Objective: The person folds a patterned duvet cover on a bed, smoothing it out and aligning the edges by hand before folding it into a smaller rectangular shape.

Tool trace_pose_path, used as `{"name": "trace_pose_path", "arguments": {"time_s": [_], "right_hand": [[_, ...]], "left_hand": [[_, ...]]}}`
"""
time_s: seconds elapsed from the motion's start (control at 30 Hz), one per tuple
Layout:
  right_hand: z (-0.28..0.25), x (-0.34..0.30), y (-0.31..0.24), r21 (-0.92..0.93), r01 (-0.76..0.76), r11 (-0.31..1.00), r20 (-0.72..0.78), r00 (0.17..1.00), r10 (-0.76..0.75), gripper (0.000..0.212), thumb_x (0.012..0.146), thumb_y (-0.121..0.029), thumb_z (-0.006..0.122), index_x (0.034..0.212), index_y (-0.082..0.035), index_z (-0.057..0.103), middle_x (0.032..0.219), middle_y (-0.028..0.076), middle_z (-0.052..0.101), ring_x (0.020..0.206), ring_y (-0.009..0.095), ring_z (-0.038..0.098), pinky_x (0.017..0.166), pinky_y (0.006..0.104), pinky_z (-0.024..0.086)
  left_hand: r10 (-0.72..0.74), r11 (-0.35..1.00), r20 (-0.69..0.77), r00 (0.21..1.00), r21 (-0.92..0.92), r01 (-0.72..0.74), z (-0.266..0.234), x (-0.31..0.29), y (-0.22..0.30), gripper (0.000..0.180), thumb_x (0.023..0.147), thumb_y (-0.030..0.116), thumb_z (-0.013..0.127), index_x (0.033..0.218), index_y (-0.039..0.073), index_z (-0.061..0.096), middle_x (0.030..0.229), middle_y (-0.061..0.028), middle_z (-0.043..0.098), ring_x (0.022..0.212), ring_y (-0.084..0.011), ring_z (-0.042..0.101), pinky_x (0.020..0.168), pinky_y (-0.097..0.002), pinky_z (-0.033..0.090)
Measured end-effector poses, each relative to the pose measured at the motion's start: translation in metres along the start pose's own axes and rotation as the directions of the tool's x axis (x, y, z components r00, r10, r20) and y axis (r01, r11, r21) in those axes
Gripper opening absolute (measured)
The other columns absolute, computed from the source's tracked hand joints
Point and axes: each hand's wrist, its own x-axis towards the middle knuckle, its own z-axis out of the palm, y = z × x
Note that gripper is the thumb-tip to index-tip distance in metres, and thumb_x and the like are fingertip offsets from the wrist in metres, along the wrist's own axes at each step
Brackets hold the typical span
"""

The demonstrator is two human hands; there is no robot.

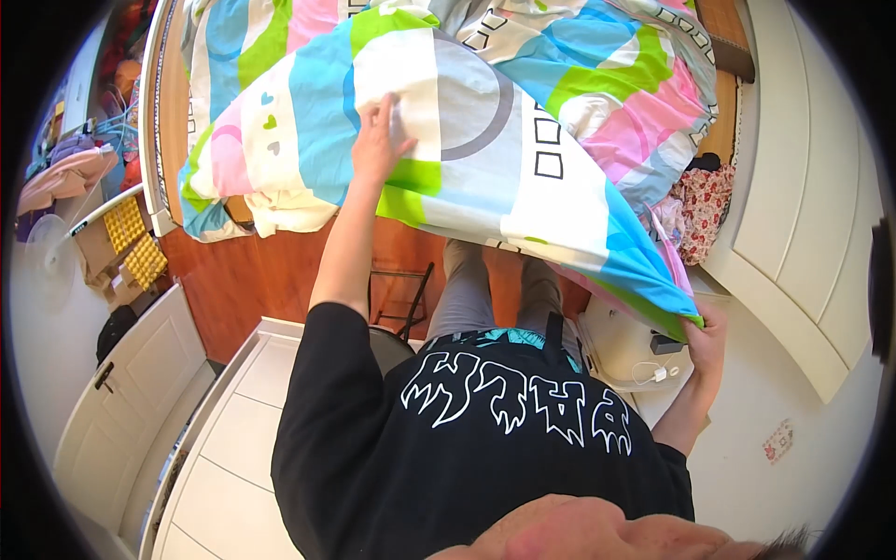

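Observation:
A large duvet [322, 103], patterned in white, blue, green, pink and grey, spreads over the bed and hangs past its near edge. My left hand [378, 140] rests on its white and blue part, fingers spread and gripping nothing. Out to the right, my right hand [707, 336] is closed around a corner of the duvet. That corner is pulled toward me, drawing the fabric into a long slanting edge. More cloth of the same pattern [611, 84] lies bunched behind it. A cream cloth [289, 213] sticks out from under the duvet at the left.
A red floral cloth [707, 210] lies at the bed's right corner, near a white panel [803, 187]. Below my right hand, a charger [661, 375] sits on a pale surface. A dark folding stool [406, 289] stands on the wooden floor [210, 280]. Leftward are a white fan [51, 261] and door [131, 392].

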Motion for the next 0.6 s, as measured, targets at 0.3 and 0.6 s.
{"name": "trace_pose_path", "arguments": {"time_s": [0.3,0.6], "right_hand": [[-0.003,-0.002,0.002,0.032,-0.099,0.995,0.05,0.994,0.097,0.021,0.073,0.003,0.057,0.091,0.002,0.066,0.069,0.003,0.061,0.062,0.009,0.055,0.056,0.0233,0.043],[0.004,0.018,0.012,0.094,0.003,0.996,-0.138,0.99,0.01,0.023,0.076,0.001,0.059,0.098,0.001,0.066,0.078,0.003,0.062,0.073,0.008,0.054,0.067,0.0237,0.043]], "left_hand": [[-0.079,0.96,0.185,0.979,0.277,0.025,0.018,0.044,-0.056,0.012,0.077,0.015,0.054,0.081,0.005,0.058,0.082,-0.0156,0.06,0.077,-0.034,0.062,0.065,-0.0451,0.049],[0.311,0.908,-0.364,0.878,0.386,-0.161,-0.141,0.255,-0.078,0.025,0.081,0.03,0.056,0.072,0.008,0.062,0.059,-0.0098,0.059,0.056,-0.0288,0.058,0.053,-0.0377,0.045]]}}
